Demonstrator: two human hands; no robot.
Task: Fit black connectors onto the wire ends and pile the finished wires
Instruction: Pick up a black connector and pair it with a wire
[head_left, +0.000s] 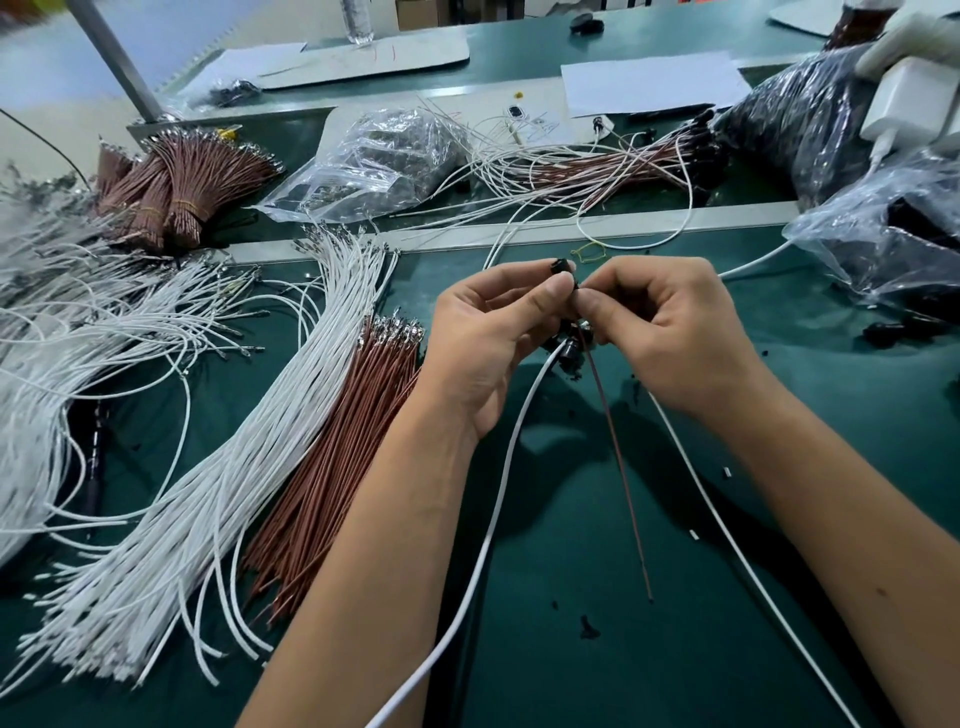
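Head view, read left to right. At 9 o'clock, loose white wires (78, 332) spill over the green table (571, 649); at 10 o'clock stand banded bundles of brown wires (171, 192), number unclear. Nearer the middle lie two flat sheaves side by side, long axes running from 7 toward 1 o'clock with metal terminals at the far ends: a white sheaf (249, 457) and a brown sheaf (337, 457), touching along one edge. At 12 o'clock, a clear bag (374, 156) lies beside a pile of finished wires (597, 166), whose black ends point toward 2 o'clock.

Centre: both forearms enter from 6 o'clock and converge. The left hand (488, 338), palm turned inward and fingers curled, pinches a black connector (562, 267) between thumb and forefinger. The right hand (670, 332), fingers curled, pinches at the same connector from 3 o'clock; fingertips of both hands touch. More black connectors (571, 348) sit cupped beneath the hands, count unclear. Two wires hang from the grip toward 6 o'clock: one white wire (488, 525) curving to 7 o'clock and one brown wire (621, 483), nearly straight. A third, white cable (737, 561) passes under the right forearm.

At 2 o'clock, two bags of black parts (800, 119) and a white charger (904, 104) lie.
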